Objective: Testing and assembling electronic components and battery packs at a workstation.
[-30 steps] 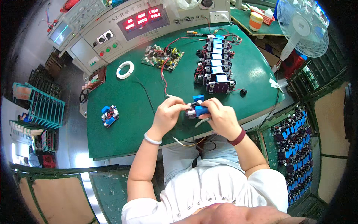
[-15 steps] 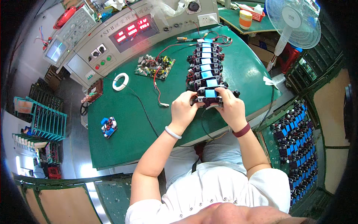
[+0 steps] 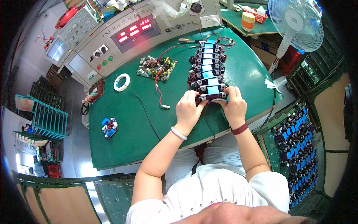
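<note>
**Last unit set at the near end of the row**

A second ago I had this blue-topped module up off the table near my chest; now I have carried it forward and it sits at the near end of the row of modules (image 3: 209, 65), in line with the others on the green table (image 3: 130, 138). My left hand (image 3: 188, 109) grips its left end and my right hand (image 3: 233, 104) its right end, both closed on the module (image 3: 213, 94), fingers curled over the top edge and thumbs on the near face. Whether it rests fully on the mat or hangs slightly in my grip I cannot tell from here.

I judge it to be a stiff, fairly light piece: a hard dark frame with a blue face, windings and thin leads that would bend or snap if squeezed. The frame ends are the safe places to hold, clear of the wires.

Its long axis runs left to right across me, parallel to its neighbours, while the row itself runs away from me toward the grey test console (image 3: 145, 30). The blue face points up.

A bare circuit board (image 3: 156, 68) with red leads lies to the left of the row, a white tape roll (image 3: 122, 82) farther left.
</note>
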`<state>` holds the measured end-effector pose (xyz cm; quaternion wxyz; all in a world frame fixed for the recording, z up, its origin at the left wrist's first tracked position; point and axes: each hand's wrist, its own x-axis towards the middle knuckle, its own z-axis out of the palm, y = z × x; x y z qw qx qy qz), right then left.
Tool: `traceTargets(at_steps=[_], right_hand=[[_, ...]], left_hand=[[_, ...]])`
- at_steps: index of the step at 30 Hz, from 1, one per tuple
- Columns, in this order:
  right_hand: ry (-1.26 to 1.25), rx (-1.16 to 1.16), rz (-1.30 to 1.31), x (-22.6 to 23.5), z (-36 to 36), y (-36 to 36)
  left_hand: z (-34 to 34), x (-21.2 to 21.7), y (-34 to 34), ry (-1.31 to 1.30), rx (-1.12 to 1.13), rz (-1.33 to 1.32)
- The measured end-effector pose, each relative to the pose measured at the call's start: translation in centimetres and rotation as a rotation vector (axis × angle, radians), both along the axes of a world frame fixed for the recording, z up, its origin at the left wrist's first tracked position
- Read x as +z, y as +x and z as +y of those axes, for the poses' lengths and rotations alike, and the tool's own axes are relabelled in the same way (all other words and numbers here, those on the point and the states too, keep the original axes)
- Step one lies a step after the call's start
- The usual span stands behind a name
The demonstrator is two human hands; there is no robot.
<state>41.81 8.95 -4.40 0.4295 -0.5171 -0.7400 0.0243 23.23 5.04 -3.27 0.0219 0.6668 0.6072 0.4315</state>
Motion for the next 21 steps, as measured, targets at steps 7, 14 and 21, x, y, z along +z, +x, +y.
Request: traceTargets(at_steps=[7, 14, 21], right_hand=[[-0.061, -0.061, -0.027, 0.9, 0.2, -1.0], [0.176, 0.233, 0.12, 2.5, -4.7, -1.4], [0.097, 0.212, -0.012, 3.2, -4.3, -4.4]], left_hand=[[0.6, 0.8, -0.6, -0.082, -0.014, 0.027], [-6.9, 1.2, -9.9, 0.047, 0.202, 0.047], [-17.8, 1.5, -24.5, -0.05, 0.883, 0.337]])
